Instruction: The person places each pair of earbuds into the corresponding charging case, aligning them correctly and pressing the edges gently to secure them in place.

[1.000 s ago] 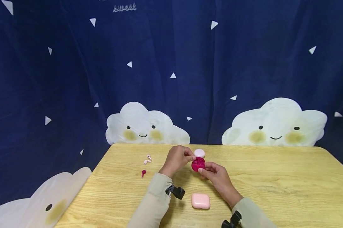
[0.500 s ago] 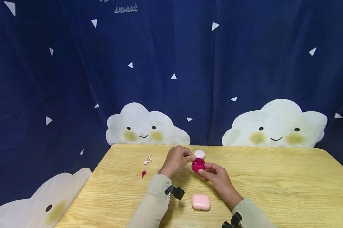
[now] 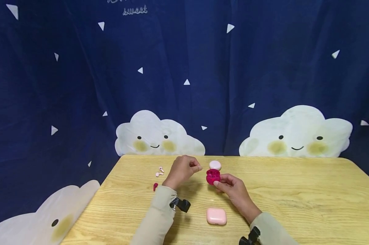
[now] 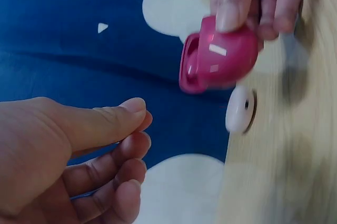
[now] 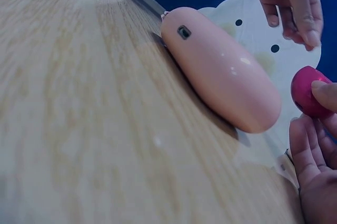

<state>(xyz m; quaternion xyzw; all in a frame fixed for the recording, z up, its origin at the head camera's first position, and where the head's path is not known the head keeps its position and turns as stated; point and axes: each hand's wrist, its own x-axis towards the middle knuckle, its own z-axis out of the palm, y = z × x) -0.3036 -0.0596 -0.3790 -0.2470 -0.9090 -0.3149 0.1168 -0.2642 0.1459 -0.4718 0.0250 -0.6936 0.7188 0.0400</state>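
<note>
My right hand (image 3: pixel 235 192) holds a crimson earbud case (image 3: pixel 213 179) between thumb and fingers, its lid up, above the table. In the left wrist view, that case (image 4: pixel 231 56) is tilted, and its inside is mostly hidden. Left of it is my left hand (image 3: pixel 182 171), apart from the case. Its thumb and index fingertip come together with nothing visible between them, and the other fingers are loosely curled (image 4: pixel 95 155). A crimson earbud (image 3: pixel 155 186) lies on the table beside the left sleeve. Two pale pink earbuds (image 3: pixel 160 171) lie farther back.
Behind the crimson case stands a round pale pink case (image 3: pixel 215 165). A pink rounded rectangular case (image 3: pixel 216 216) lies nearer, between the forearms, its port visible in the right wrist view. A dark blue curtain (image 3: pixel 184 68) with clouds hangs behind the wooden table (image 3: pixel 310 194).
My left hand has come away from the crimson case and moved left. The right hand keeps holding the case in about the same place.
</note>
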